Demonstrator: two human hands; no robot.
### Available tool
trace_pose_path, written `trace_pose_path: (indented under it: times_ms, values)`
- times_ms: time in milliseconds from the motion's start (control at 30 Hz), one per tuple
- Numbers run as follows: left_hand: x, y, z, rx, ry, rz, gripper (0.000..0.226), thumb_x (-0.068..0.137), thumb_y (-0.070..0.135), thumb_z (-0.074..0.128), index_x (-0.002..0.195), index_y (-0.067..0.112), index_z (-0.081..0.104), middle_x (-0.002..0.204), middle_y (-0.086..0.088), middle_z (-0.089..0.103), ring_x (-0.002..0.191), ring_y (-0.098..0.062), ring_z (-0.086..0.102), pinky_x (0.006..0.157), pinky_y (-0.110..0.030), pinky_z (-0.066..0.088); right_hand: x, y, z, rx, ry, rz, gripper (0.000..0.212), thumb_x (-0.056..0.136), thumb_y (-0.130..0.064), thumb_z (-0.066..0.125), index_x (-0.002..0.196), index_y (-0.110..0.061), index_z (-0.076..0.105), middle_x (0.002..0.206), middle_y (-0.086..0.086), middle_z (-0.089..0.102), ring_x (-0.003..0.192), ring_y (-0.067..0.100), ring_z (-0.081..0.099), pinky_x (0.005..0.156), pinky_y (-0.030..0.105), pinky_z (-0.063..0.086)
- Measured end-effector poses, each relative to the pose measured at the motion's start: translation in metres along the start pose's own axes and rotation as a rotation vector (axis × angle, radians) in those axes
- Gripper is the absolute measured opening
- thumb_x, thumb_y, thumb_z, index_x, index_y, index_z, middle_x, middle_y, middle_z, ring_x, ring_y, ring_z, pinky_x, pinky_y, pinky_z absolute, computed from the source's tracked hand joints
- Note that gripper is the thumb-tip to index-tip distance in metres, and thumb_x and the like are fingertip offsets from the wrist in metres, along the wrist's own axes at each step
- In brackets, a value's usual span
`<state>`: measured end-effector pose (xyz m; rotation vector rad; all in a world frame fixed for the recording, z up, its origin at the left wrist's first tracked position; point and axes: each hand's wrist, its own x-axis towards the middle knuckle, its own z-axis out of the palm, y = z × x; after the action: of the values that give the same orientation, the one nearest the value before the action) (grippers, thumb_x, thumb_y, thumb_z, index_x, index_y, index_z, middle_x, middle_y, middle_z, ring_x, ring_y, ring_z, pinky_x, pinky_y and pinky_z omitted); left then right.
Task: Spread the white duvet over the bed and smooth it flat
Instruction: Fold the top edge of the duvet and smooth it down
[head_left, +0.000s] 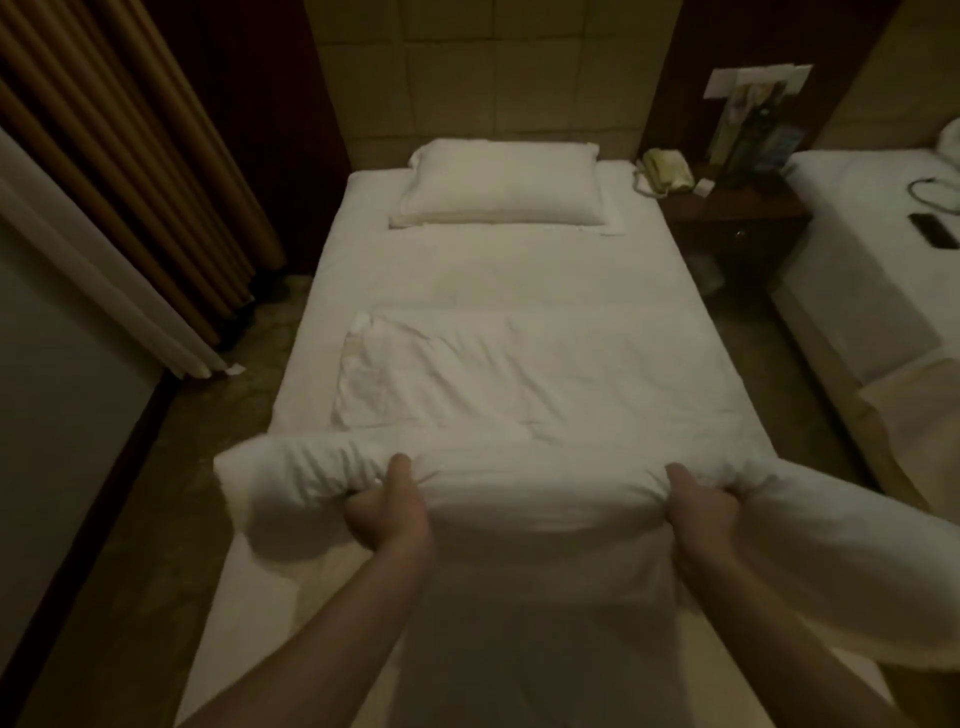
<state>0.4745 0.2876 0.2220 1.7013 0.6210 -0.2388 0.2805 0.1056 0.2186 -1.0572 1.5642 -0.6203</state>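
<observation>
left hand (387, 512): nearest of all, down by the foot of the bed (498, 280); its fingers are curled tight round a fat fold of the white duvet (519, 395), thumb on top.
right hand (698, 506): also at the foot of the bed, well apart from the left hand, gripping the same fold with curled fingers.
white duvet: it lies bunched on the lower half of the bed; one puffy end sticks out past the left side of the bed, the other end hangs off the right side; a folded layer lies flat on the middle of the bed, and the top half of the bed shows only the sheet.
pillow (504, 184): sits at the head of the bed, apart from the duvet.
might go wrong, slip: i think the thick fold could slide out of one hand in a big throw, since the fingers only hold the edge of the roll.
might go wrong, crooked: one hand pulling harder than the other would likely make the duvet land slanted on the bed.
might go wrong, floor: the loose ends beside the bed could drop and drag on the floor.
might go wrong, pillow: a hard fling toward the head of the bed could knock the pillow askew.
might go wrong, lumps: folded layers may stay doubled under the top and leave bumps.
</observation>
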Motion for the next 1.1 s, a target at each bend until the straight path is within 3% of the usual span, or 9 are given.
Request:
trace_pose_path:
  times_ms: [233,400,533,600,733,833,933,1000,1100]
  values:
    - [0.069,0.095,0.149,0.049,0.048,0.124,0.057,0.081,0.034,0.071,0.121,-0.004,0.056,0.117,-0.020,0.062,0.103,-0.037,0.063,0.083,-0.040,0.052,0.111,-0.117,0.094,-0.014,-0.053,-0.140,0.023,0.084,-0.017,0.065,0.075,0.002,0.055,0.072,0.004,0.056,0.073,0.027,0.055,0.067,0.037,0.043]
    - [0.153,0.103,0.259,0.155,0.039,0.232,0.057,0.084,0.034,0.070,0.123,-0.004,0.054,0.123,-0.025,0.060,0.112,-0.042,0.059,0.093,-0.044,0.049,0.228,-0.131,0.195,-0.228,-0.151,-0.218,0.040,0.088,-0.036,0.056,0.099,0.002,0.063,0.094,0.016,0.066,0.079,0.029,0.057,0.070,0.030,0.037]
    - [0.205,0.034,0.326,0.325,-0.349,0.565,0.047,0.084,0.035,0.070,0.121,0.011,0.055,0.116,-0.012,0.064,0.112,-0.030,0.059,0.092,-0.031,0.043,0.307,-0.082,0.259,-0.241,-0.123,-0.193,0.039,0.090,-0.029,0.059,0.100,0.009,0.059,0.105,0.027,0.065,0.099,0.040,0.061,0.080,0.038,0.046]
    - [0.228,-0.011,0.352,0.577,-0.554,0.889,0.064,0.086,0.056,0.056,0.139,0.023,0.048,0.142,-0.008,0.048,0.131,-0.024,0.043,0.108,-0.026,0.029,0.338,-0.048,0.281,-0.303,-0.113,-0.244,0.040,0.093,-0.027,0.057,0.103,0.012,0.060,0.110,0.032,0.063,0.103,0.042,0.060,0.086,0.040,0.045]
    - [0.256,-0.039,0.400,1.052,-0.524,1.281,0.081,0.084,0.071,0.005,0.153,0.034,0.024,0.162,-0.003,0.018,0.149,-0.021,0.011,0.120,-0.032,0.001,0.360,-0.013,0.319,-0.488,-0.145,-0.758,0.025,0.098,-0.027,0.049,0.107,-0.005,0.051,0.104,0.019,0.061,0.100,0.037,0.058,0.081,0.038,0.040]
    - [0.272,-0.029,0.431,1.185,-0.536,1.347,0.084,0.083,0.075,0.002,0.153,0.034,0.023,0.160,0.003,0.025,0.149,-0.018,0.013,0.121,-0.038,0.003,0.387,-0.015,0.343,-0.935,-0.159,-1.354,0.048,0.096,-0.039,0.031,0.133,-0.018,0.055,0.136,0.006,0.054,0.129,0.027,0.045,0.110,0.044,0.027]
    - [0.305,-0.027,0.447,1.191,-0.432,1.372,0.076,0.087,0.077,0.022,0.129,0.025,0.057,0.130,0.000,0.060,0.127,-0.019,0.045,0.114,-0.034,0.025,0.430,-0.017,0.343,-1.096,-0.124,-1.239,0.055,0.095,-0.052,0.026,0.106,-0.018,0.067,0.110,0.006,0.069,0.116,0.025,0.056,0.115,0.040,0.026]
    - [0.319,-0.033,0.458,1.188,-0.395,1.233,0.069,0.087,0.078,0.030,0.097,0.020,0.066,0.099,-0.004,0.069,0.101,-0.023,0.061,0.091,-0.034,0.043,0.451,-0.008,0.349,-1.131,-0.081,-1.112,0.052,0.095,-0.048,0.033,0.076,-0.013,0.066,0.073,0.011,0.068,0.081,0.030,0.065,0.093,0.037,0.048]
    - [0.323,-0.033,0.480,1.265,-0.393,1.233,0.072,0.091,0.073,0.030,0.078,0.014,0.069,0.088,-0.011,0.072,0.092,-0.030,0.067,0.076,-0.034,0.046,0.461,-0.017,0.368,-1.233,-0.128,-1.102,0.044,0.096,-0.038,0.051,0.071,-0.008,0.072,0.060,0.013,0.067,0.059,0.033,0.067,0.064,0.039,0.053]
